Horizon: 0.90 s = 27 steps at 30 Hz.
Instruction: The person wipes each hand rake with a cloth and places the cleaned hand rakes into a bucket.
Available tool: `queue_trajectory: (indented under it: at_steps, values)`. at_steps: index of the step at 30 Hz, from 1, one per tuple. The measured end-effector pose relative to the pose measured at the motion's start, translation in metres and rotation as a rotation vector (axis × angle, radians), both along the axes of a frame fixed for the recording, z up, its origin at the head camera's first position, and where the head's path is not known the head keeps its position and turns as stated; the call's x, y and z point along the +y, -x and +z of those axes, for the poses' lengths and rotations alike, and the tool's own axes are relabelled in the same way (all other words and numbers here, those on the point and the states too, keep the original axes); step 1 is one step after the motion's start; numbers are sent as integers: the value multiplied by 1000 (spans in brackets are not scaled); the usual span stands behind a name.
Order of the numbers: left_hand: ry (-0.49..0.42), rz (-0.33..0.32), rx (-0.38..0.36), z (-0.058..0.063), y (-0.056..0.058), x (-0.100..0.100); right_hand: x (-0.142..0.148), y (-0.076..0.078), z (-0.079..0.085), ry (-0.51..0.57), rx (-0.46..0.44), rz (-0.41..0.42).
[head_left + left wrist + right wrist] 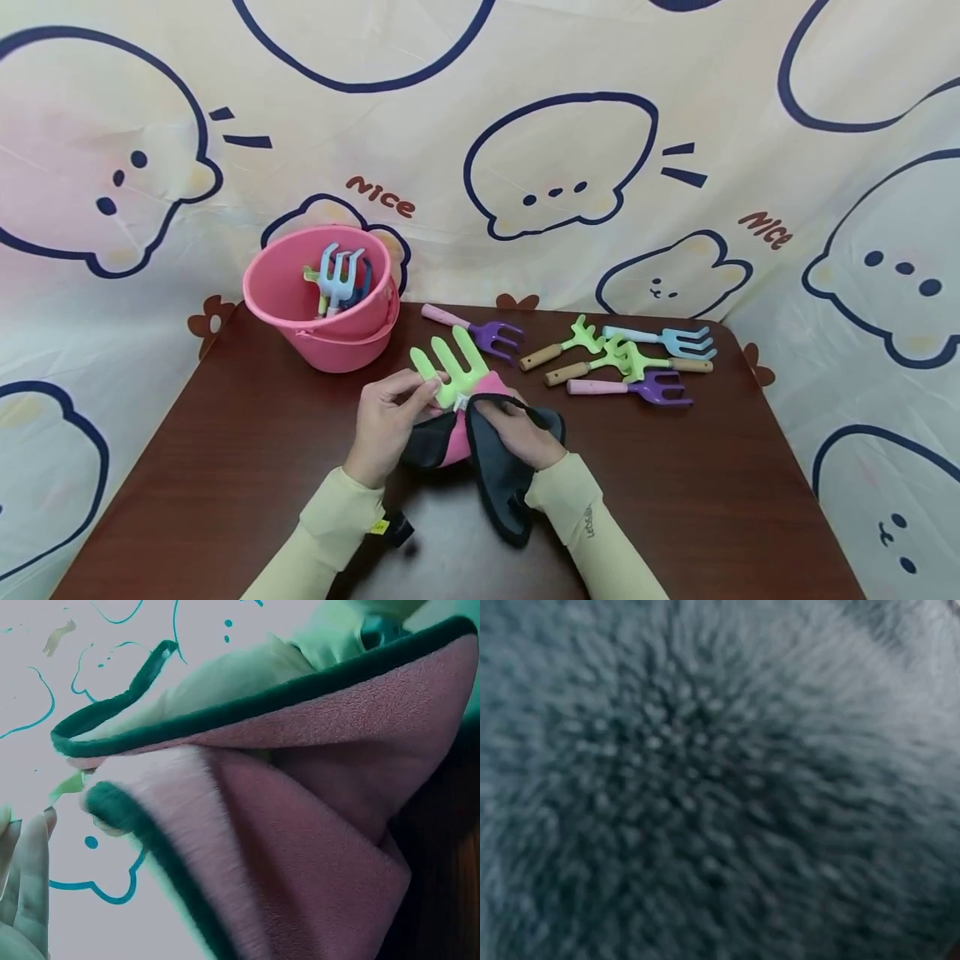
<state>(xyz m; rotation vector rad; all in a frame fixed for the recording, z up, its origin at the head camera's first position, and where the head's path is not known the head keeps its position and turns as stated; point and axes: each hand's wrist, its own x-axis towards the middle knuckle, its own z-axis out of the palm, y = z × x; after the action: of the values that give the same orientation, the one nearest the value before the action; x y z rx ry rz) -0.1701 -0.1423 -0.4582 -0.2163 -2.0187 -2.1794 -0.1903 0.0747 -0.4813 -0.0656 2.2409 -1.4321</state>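
Note:
My left hand (381, 421) pinches an outer tine of a light green toy garden fork (462, 371), its prongs pointing up and away. A two-sided cloth (501, 477), grey and pink with a dark border, wraps the fork's lower part and hides its handle. Through the cloth's folds, my right hand (528, 433) grips it around the fork. In the left wrist view, the cloth's pink side (315, 847) fills the middle, and fingertips (30, 877) hold a green tip at the left edge. Blurred grey pile of the cloth (712, 787) covers the right wrist view.
Pink buckets (330, 354), one nested in another, stand back left, holding light blue, dark blue and green tools. A purple fork (491, 336) lies behind my hands. Several green, blue and purple rakes and forks (626, 358) lie back right. A patterned curtain (442, 150) hangs behind the table (675, 492).

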Motion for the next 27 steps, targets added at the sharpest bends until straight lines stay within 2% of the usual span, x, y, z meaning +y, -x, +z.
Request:
queue_trajectory:
  at_steps: [2, 5, 7, 10, 12, 13, 14, 16, 19, 21, 24, 27]
  values:
    - [-68, 25, 18, 1, 1, -4, 3, 1, -1, -71, 26, 9]
    - [-201, 103, 57, 5, 6, -14, 8, 4, -4, -124, 89, 39]
    - [-297, 165, 82, 11, 9, -25, 8, 9, -7, -71, 196, 116]
    - [-503, 267, 148, 23, 13, -48, 6, 14, -11, 84, 417, 203]
    - [-634, 356, 205, 30, 15, -67, 3, 17, -13, 206, 559, 233]
    - [-688, 407, 228, 33, 17, -76, 2, 17, -13, 224, 582, 208]
    - [-724, 457, 241, 36, 18, -84, 1, 17, -12, 231, 586, 179]
    - [-741, 553, 225, 36, 21, -96, 0, 17, -10, 239, 564, 127]
    - [-764, 632, 167, 32, 25, -106, 0, 17, -10, 220, 518, 85]
    - [-803, 643, 131, 29, 28, -108, 0, 19, -12, 221, 514, 76]
    - [-884, 622, 94, 27, 30, -112, 1, 20, -13, 230, 507, 63]
    - [-941, 593, 96, 26, 32, -115, 1, 21, -13, 230, 488, 43]
